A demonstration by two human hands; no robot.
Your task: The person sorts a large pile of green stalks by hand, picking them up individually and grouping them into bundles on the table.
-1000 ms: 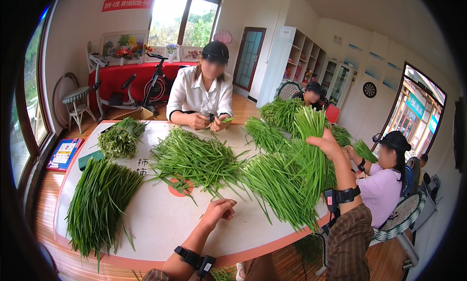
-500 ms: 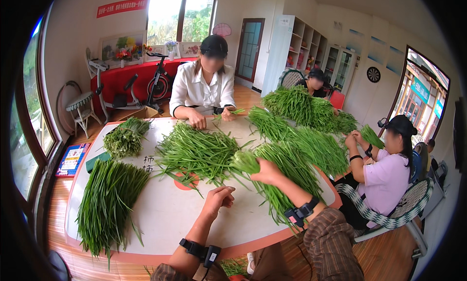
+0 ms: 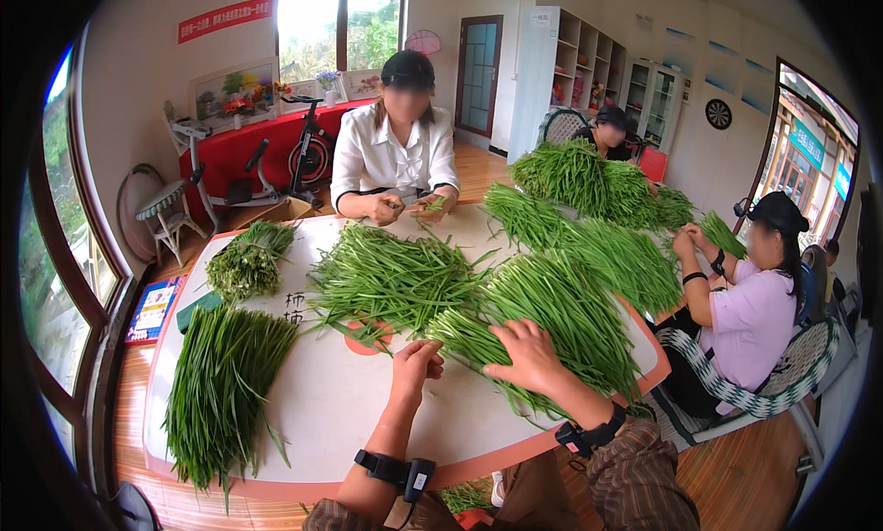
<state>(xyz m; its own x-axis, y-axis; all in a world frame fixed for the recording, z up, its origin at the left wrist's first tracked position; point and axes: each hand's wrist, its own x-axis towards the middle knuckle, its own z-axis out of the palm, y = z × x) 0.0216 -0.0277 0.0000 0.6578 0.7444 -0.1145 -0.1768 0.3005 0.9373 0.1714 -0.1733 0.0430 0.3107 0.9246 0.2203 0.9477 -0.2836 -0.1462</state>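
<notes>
A long bundle of garlic chives (image 3: 478,347) lies at the right front of the white table, pale cut ends toward the middle. My right hand (image 3: 531,358) rests on it with the fingers spread, not wrapped round it. Left of that bundle my left hand (image 3: 416,370) is held above the tabletop, fingers curled together, with nothing seen sticking out of them. A loose heap of garlic chives (image 3: 395,278) lies just beyond my left hand. Another large pile of chives (image 3: 561,315) lies beside and beyond my right hand.
More chives (image 3: 225,388) lie at the left front, with a shorter bunch (image 3: 250,260) behind. Across the table (image 3: 322,430) a person in white (image 3: 394,154) handles a few stalks. A person in pink (image 3: 750,310) sits at the right, another (image 3: 607,131) behind the far piles.
My right hand has lowered the bundle of chives onto the pile at the right and opened. My left hand stays nearly in place. The person across has brought both hands together.
</notes>
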